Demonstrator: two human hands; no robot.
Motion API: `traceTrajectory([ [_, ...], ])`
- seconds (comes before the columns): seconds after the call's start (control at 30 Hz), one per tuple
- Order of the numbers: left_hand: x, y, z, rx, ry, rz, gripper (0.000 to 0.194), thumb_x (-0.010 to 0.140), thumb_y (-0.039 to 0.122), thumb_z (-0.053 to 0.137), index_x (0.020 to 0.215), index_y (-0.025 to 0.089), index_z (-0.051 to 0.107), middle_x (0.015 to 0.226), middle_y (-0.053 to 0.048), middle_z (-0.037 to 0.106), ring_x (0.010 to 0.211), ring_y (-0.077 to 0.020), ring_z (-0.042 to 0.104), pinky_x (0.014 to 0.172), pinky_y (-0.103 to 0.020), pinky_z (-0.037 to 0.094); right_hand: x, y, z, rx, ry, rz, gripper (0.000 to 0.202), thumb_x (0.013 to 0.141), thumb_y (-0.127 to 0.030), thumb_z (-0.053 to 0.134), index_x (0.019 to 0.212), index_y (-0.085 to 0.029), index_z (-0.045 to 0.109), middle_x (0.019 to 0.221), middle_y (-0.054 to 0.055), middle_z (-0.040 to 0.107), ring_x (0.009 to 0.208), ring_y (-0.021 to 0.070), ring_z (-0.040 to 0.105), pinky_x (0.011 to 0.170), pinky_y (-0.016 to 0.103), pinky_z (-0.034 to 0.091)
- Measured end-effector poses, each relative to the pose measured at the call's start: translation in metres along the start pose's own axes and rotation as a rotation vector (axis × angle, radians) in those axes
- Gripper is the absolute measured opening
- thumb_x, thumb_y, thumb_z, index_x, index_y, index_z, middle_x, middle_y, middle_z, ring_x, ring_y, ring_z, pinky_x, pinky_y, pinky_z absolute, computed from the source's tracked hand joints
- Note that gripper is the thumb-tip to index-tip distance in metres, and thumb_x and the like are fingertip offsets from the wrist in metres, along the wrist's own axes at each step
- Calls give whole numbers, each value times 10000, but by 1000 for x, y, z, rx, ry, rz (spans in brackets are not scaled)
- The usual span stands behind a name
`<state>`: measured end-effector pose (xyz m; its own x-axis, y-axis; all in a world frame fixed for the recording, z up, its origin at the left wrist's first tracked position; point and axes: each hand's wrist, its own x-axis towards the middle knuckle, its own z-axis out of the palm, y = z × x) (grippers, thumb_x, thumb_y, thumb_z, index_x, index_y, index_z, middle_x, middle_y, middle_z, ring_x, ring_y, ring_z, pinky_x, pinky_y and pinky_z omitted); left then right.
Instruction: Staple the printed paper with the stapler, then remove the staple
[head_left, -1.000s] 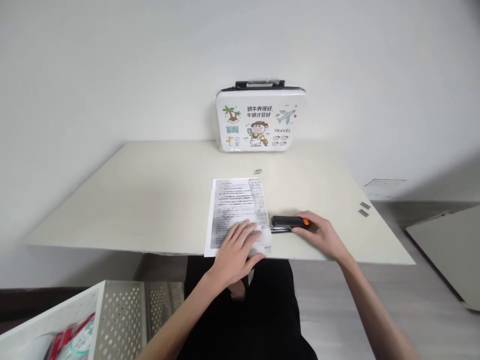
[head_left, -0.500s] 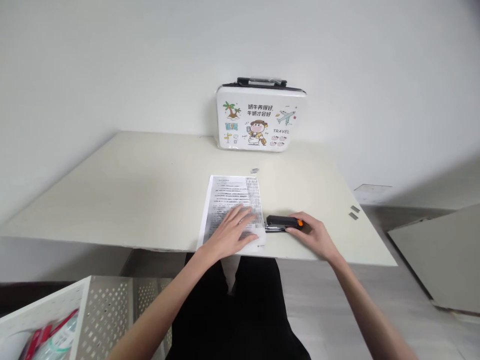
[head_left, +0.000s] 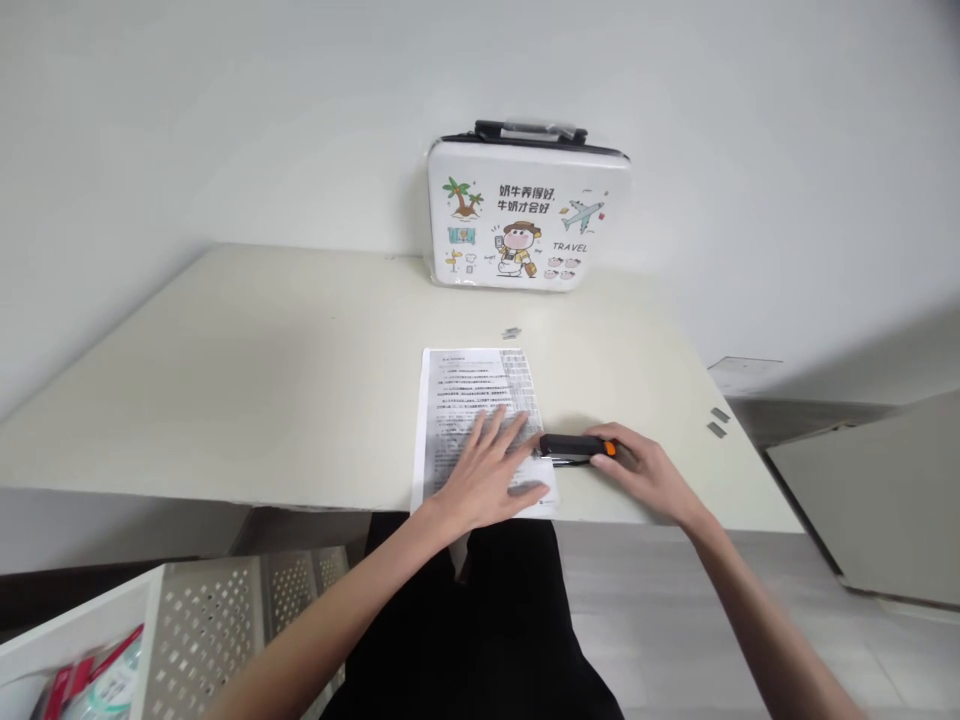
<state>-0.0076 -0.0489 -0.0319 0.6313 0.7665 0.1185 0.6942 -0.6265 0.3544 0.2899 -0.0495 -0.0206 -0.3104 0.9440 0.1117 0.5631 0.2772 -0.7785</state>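
Note:
Printed sheets of paper [head_left: 469, 378] lie near the table's front edge. My left hand [head_left: 487, 472] rests flat on them with its fingers spread. Just to the right, my right hand [head_left: 641, 468] grips the rear end of a black stapler [head_left: 574, 446] with an orange part. The stapler's front end reaches the right edge of the paper, close to my left fingertips. Whether its jaws touch the sheets is too small to tell.
A white cartoon-printed case [head_left: 529, 215] stands at the back of the table [head_left: 247, 380] against the wall. Small staple strips [head_left: 511, 333] lie behind the paper, and more staple strips [head_left: 718, 422] lie at the right edge. Lower left is a perforated basket [head_left: 199, 635] holding items.
The paper and my left hand have shifted a little to the right. The stapler and my right hand have also moved slightly right, and the stapler's front now overlaps the paper's edge. The view has tilted slightly.

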Motion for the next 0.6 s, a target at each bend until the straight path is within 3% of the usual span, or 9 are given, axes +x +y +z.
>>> traceTrajectory([
  [0.17, 6, -6, 0, -32, -10, 2, 849, 1057, 730, 317, 1722, 237, 130, 1771, -74, 212, 1652, -310, 18, 1340, -571, 83, 10, -21, -10, -93, 37, 85, 455, 1067, -588, 441, 1307, -271, 662, 1345, 100, 700, 1130, 274, 685, 1031, 454, 533],
  [0.37, 8, -11, 1, 8, -26, 27, 879, 1046, 749, 312, 1727, 226, 122, 1782, -66, 145, 1648, -328, -20, 1338, -592, 37, 42, -61, 15, -226, 2, 54, 523, 1096, -580, 310, 1373, -267, 625, 1443, 92, 651, 1385, 287, 564, 1205, 494, 411],
  [0.6, 11, -5, 11, 13, 16, 29, 856, 1077, 684, 302, 1729, 225, -10, 1787, -55, 125, 1652, -311, -26, 1334, -580, 4, 65, -78, 31, -298, -122, 129, 574, 1095, -601, 243, 1398, -292, 620, 1517, 58, 609, 1450, 288, 520, 1213, 518, 407],
])
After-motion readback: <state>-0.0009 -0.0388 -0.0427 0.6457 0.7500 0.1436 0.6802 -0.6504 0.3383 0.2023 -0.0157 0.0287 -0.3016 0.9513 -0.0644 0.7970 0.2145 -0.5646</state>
